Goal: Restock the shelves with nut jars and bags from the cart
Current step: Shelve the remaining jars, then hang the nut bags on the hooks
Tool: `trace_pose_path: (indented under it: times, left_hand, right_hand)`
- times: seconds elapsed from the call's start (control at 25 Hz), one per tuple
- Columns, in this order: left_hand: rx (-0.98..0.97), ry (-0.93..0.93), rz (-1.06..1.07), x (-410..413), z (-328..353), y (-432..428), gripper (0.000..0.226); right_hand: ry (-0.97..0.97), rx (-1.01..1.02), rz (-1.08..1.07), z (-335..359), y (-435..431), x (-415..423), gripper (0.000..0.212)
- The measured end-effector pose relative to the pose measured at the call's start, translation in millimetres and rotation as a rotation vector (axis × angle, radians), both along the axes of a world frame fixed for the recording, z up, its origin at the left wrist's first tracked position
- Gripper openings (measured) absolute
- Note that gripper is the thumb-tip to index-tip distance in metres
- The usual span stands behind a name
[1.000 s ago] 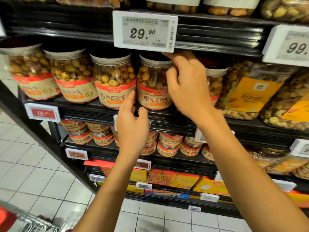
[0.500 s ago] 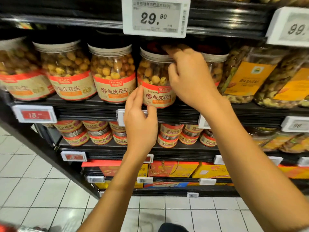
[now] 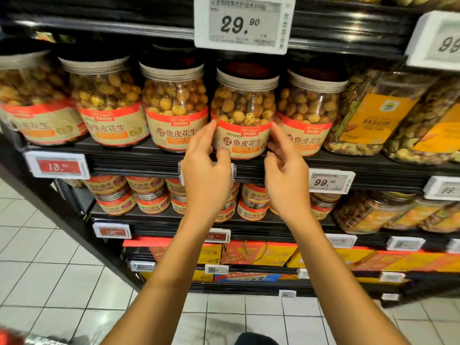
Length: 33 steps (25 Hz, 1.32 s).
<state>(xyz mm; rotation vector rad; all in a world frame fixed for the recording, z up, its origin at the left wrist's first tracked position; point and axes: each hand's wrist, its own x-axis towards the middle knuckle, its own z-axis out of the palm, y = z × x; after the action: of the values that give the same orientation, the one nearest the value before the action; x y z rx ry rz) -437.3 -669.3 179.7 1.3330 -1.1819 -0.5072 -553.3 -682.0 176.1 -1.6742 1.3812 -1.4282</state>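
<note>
The one head-worn camera faces the shelf [image 3: 139, 165] from near, looking forward and slightly down toward the floor tiles [image 3: 49, 282].

Bright store light, shelf undersides shadowed, edges blurred, wide-angle bending.

The floor [image 3: 49, 270] is of pale square tiles with dark joints, and it shines a little near the bottom edge. A black shelf unit [image 3: 139, 165] fills most of the view, with several levels one under the other. Its black post [image 3: 67, 217] runs slanted down the left side. Price tags sit on the front edges: a white tag [image 3: 242, 23] reads 29.90, a red tag [image 3: 58, 166] begins with 13, and a second white tag [image 3: 331, 181] reads 99.00. The light is even and warm.
</note>
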Motion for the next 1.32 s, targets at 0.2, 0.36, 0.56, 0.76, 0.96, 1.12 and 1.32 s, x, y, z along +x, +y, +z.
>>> trace_pose_path:
  times: [0.2, 0.36, 0.56, 0.76, 0.96, 1.12, 1.32]
  left_hand:
    - [0.041, -0.027, -0.018, 2.4, 3.4, -4.6, 0.046]
    - [0.017, -0.031, 0.017, 14.1, -2.6, 8.5, 0.043]
    - [0.003, 0.046, 0.169, 59.6, -11.2, 21.0, 0.038]
    - [0.016, 0.002, 0.122, 86.4, -5.8, 1.3, 0.047]
    - [-0.023, -0.018, 0.042, 92.6, -8.8, -7.8, 0.046]
    - [-0.024, -0.041, 0.015, 103.4, -11.7, -4.1, 0.048]
    - [-0.013, -0.045, -0.026, 99.7, -4.4, 5.3, 0.051]
  right_hand:
    - [0.030, 0.003, 0.012, -2.1, 3.6, 1.6, 0.047]
    - [0.095, -0.223, -0.133, 10.1, 17.2, 9.0, 0.037]
    - [0.296, -0.546, 0.081, 53.6, 0.7, 60.8, 0.039]
    - [0.460, -0.433, -0.019, 68.5, -29.2, 101.6, 0.039]
    - [0.540, -0.471, -0.092, 63.8, -25.8, 109.3, 0.043]
    - [0.586, -0.500, -0.046, 66.3, -17.2, 107.4, 0.046]
    - [0.668, -0.487, -0.046, 68.2, -9.1, 109.4, 0.044]
